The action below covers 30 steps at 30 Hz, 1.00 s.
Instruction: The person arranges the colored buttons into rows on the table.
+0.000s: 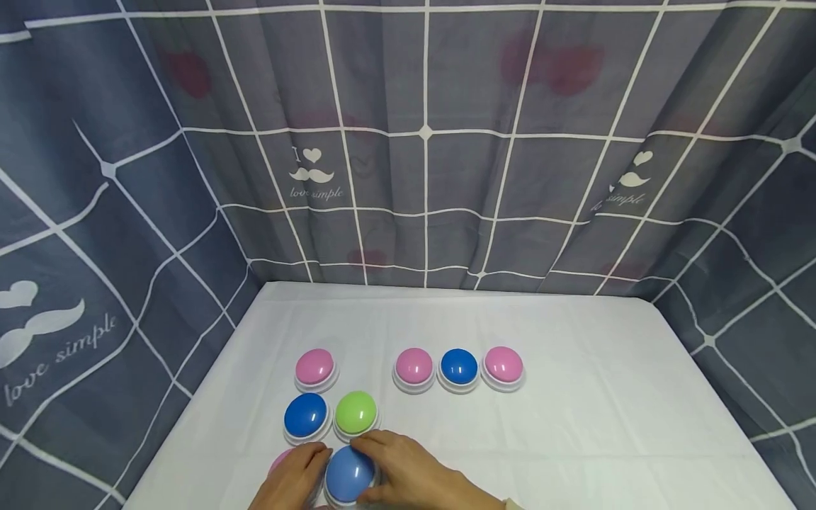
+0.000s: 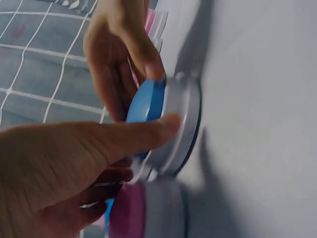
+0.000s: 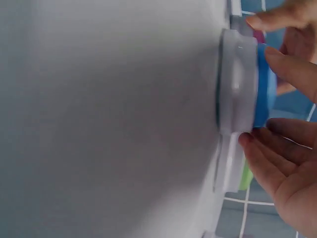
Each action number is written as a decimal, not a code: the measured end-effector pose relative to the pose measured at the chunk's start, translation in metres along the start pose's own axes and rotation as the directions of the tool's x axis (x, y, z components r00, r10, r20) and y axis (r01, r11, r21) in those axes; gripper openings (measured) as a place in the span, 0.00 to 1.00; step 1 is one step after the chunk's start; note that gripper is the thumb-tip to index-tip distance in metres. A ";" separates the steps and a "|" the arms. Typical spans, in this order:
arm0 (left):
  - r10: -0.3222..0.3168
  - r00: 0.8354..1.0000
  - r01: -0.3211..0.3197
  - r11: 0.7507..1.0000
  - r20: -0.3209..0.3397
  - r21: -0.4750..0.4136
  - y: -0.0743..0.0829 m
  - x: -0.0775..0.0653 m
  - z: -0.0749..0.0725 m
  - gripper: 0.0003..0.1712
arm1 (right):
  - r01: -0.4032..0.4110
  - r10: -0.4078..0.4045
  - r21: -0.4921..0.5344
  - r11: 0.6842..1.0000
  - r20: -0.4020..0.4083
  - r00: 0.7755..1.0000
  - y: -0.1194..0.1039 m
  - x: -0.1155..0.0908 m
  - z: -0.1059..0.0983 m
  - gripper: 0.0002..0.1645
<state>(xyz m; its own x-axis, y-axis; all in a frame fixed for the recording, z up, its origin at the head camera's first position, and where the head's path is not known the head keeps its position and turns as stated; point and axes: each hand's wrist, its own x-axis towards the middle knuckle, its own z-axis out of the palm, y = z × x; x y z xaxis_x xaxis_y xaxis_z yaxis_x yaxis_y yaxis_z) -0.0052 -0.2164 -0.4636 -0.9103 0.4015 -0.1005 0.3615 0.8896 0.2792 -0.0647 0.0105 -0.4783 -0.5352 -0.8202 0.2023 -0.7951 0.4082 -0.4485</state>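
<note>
A blue dome-topped button (image 1: 349,476) on a round white base sits at the front of the white table, with a hand on either side. My right hand (image 1: 414,471) grips its right side, thumb near and fingers far, as the right wrist view shows. From the left, my left hand (image 1: 293,478) holds the same button; its thumb (image 2: 148,136) lies across the white base in the left wrist view. A pink button (image 2: 128,213) stands beside it, mostly covered by the left hand in the head view. Directly behind is a green button (image 1: 355,412), with another blue button (image 1: 305,415) to its left.
Farther back on the white table (image 1: 574,439) stands a pink button (image 1: 314,367). To its right, a row holds a pink button (image 1: 414,366), a blue one (image 1: 458,367) and a second pink one (image 1: 503,365). Grey checked curtains (image 1: 382,170) enclose the back and sides.
</note>
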 end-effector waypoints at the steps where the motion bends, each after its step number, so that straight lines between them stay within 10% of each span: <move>1: 0.016 1.000 -0.016 1.000 -0.026 0.003 0.002 0.003 0.001 0.49 | -0.008 0.008 0.003 1.000 0.005 1.000 0.001 0.001 0.001 0.42; 10: -0.033 0.999 0.033 0.994 0.002 -0.109 0.006 0.013 -0.004 0.45 | -0.038 0.038 0.086 0.996 0.003 0.999 0.007 0.003 0.005 0.43; 19: 0.057 0.996 -0.063 0.993 -0.061 -0.098 0.006 0.011 -0.013 0.45 | 0.005 0.001 0.156 0.988 -0.041 0.999 0.004 -0.004 -0.003 0.40; 30: -0.002 0.993 -0.026 0.973 -0.122 -0.227 0.040 0.039 -0.025 0.43 | 0.055 0.000 0.248 0.967 -0.215 0.977 0.032 -0.035 -0.042 0.42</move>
<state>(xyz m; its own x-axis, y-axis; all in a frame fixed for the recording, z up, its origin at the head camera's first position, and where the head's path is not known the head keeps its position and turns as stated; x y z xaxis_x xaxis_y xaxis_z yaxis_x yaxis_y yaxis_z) -0.0312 -0.1701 -0.4324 -0.9288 0.3702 0.0161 0.3297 0.8060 0.4915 -0.0833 0.0690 -0.4629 -0.5837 -0.7148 0.3852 -0.7276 0.2499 -0.6388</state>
